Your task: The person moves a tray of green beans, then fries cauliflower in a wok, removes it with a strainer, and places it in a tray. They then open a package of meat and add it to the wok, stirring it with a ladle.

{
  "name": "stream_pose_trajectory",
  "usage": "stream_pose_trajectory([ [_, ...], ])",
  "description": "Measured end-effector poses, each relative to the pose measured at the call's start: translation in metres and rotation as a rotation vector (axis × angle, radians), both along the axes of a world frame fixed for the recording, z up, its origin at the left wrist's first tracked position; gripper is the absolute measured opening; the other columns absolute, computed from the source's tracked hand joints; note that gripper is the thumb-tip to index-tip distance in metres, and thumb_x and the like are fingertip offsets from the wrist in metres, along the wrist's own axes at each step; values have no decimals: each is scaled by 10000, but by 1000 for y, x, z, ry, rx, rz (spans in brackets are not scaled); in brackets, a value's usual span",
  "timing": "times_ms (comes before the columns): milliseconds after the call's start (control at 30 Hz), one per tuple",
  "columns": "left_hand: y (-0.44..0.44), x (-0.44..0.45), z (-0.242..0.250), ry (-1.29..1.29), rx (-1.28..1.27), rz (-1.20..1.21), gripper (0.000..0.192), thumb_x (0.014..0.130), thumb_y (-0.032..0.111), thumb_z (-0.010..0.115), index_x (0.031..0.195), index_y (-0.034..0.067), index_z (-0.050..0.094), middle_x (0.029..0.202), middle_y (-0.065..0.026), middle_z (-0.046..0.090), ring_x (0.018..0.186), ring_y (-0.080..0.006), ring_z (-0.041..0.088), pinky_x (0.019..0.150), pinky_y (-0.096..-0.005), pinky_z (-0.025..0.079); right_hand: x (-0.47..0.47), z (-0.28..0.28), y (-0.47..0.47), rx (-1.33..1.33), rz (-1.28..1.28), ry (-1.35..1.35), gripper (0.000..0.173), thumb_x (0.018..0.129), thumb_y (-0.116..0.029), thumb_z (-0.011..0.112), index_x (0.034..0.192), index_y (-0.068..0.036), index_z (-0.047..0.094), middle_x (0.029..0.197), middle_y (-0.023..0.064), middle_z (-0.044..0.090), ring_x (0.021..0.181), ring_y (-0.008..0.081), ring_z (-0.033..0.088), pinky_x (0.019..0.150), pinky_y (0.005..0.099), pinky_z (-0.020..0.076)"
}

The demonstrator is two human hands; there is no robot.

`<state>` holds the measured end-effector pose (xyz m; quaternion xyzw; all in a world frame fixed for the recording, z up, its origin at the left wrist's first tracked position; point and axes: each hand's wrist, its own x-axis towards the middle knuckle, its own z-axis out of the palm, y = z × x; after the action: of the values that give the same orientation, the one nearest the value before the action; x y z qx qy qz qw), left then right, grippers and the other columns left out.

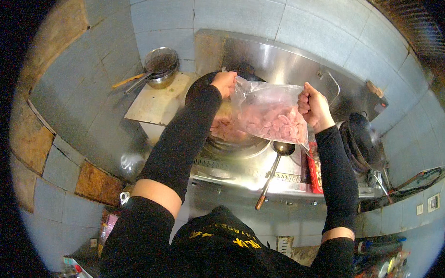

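A clear plastic bag [273, 115] of sliced pink raw meat hangs between my two hands, above the right part of a large wok [244, 149]. My left hand [225, 83] is closed around the bag's upper left corner. Its upper right side is gripped in the fist of my right hand [312, 107]. More pink meat [224, 128] shows low in the wok, left of the bag; the bag and my left forearm hide much of the wok. A ladle [284, 149] with a wooden handle end lies just below the bag on the steel stove top.
On a white-topped surface [155, 105] to the left sits a wire strainer [161, 59] over metal bowls. A red plastic basket [314, 166] stands beside my right forearm. Further right is a dark wok [367, 138]. Behind the stove rises a steel splashback [264, 59] with a thin bent pipe [334, 86].
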<state>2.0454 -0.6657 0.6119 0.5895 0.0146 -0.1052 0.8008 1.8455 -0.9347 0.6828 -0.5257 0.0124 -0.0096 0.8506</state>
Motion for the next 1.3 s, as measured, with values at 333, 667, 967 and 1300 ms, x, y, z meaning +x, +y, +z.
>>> stream_pose_trajectory([
  [333, 50, 16, -32, 162, -67, 57, 98, 860, 128, 600, 782, 68, 599, 662, -34, 537, 538, -157, 486, 406, -313, 340, 87, 19, 35, -258, 26, 20, 265, 974, -263, 480, 733, -169, 419, 595, -24, 426, 444, 80, 309, 396, 253, 227],
  [667, 74, 45, -59, -3, 25, 73, 74, 862, 73, 605, 866, 54, 533, 732, -68, 526, 553, -150, 478, 415, -284, 332, 156, 25, 68, -410, -19, -43, 242, 929, -246, 494, 726, -121, 453, 613, 12, 483, 466, 106, 379, 411, 266, 307],
  [967, 73, 7, -34, -530, 796, 448, 376, 821, 259, 682, 1053, -31, 633, 995, -278, 666, 934, -429, 649, 819, -476, 512, 185, 39, 70, -602, -55, -57, 302, 976, -303, 476, 724, -137, 453, 621, -9, 483, 476, 91, 397, 419, 244, 330],
  [1300, 64, -37, -25, -653, 1026, 536, 534, 833, 392, 684, 1200, 12, 610, 1074, -266, 663, 1006, -427, 633, 881, -488, 500, 182, 69, 73, -762, -46, -19, 302, 952, -299, 477, 730, -98, 516, 586, 3, 510, 409, 101, 403, 365, 269, 324],
])
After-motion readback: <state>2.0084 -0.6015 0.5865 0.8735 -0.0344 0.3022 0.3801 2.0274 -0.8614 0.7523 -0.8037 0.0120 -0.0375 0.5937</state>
